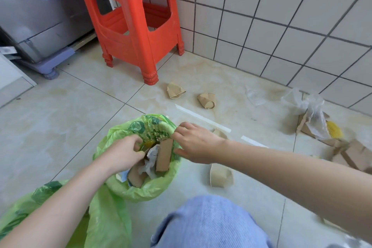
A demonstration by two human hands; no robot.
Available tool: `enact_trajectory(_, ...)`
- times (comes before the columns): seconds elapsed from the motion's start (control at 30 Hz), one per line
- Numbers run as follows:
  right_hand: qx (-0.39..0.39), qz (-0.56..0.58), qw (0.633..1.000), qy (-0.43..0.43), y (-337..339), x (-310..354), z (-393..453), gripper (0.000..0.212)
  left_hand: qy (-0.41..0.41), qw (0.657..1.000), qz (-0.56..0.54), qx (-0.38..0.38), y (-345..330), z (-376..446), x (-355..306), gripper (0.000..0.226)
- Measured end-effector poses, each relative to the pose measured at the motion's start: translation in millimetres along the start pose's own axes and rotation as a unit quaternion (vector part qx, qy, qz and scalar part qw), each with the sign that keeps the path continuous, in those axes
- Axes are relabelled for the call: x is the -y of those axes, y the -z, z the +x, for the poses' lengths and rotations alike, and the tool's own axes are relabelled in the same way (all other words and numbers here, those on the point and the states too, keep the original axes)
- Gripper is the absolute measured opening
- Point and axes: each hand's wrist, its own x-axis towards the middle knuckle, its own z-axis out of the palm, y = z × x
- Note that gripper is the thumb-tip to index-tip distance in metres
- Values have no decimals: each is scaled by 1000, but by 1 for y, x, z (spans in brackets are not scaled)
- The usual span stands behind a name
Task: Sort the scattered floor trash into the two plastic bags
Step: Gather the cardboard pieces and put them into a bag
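In the head view, your two hands work at the mouth of the green bag (141, 185) that stands on the floor tiles (66, 106) in front of your knee (209, 223). Your right hand (198, 144) pinches the far right part of the rim, fingers curled on the plastic, probably to keep the mouth wide. Your left hand (123, 153) is at the near left side of the opening with its fingers curled down inside; I cannot tell if they grip the rim or some piece of trash. Inside the bag a flat cardboard piece (164, 155) stands upright beside crumpled white paper (152, 159).

A second green bag (60, 207) lies flatter at the lower left, partly under your left arm.

Much trash is not yet sorted. One crushed paper cup (221, 175) lies just beside the bag, two other cups (175, 90) are further away near the red stool (130, 26), and torn cardboard with clear plastic film (314, 115) lies by the tiled wall (281, 16) on your right. I judge the task is around the middle.
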Motion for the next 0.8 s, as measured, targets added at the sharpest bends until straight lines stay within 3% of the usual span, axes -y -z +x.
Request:
enact_trajectory(0.1, 13, -17, 999, -33, 23, -28, -46, 42, -55, 995, -54, -65, 8, -18, -42, 27)
enact_trajectory(0.23, 49, -9, 992, -117, 46, -54, -124, 42, -137, 982, -105, -80, -6, -36, -112, 17)
enact_trajectory(0.5, 91, 29, 956, -276, 65, -82, -293, 40, -242, 961, -134, 1, -72, -55, -237, 15)
enact_trajectory(0.8, 110, 60, 929, -348, 6, -117, -417, 38, -284, 954, -79, 62, -182, -31, -326, 15)
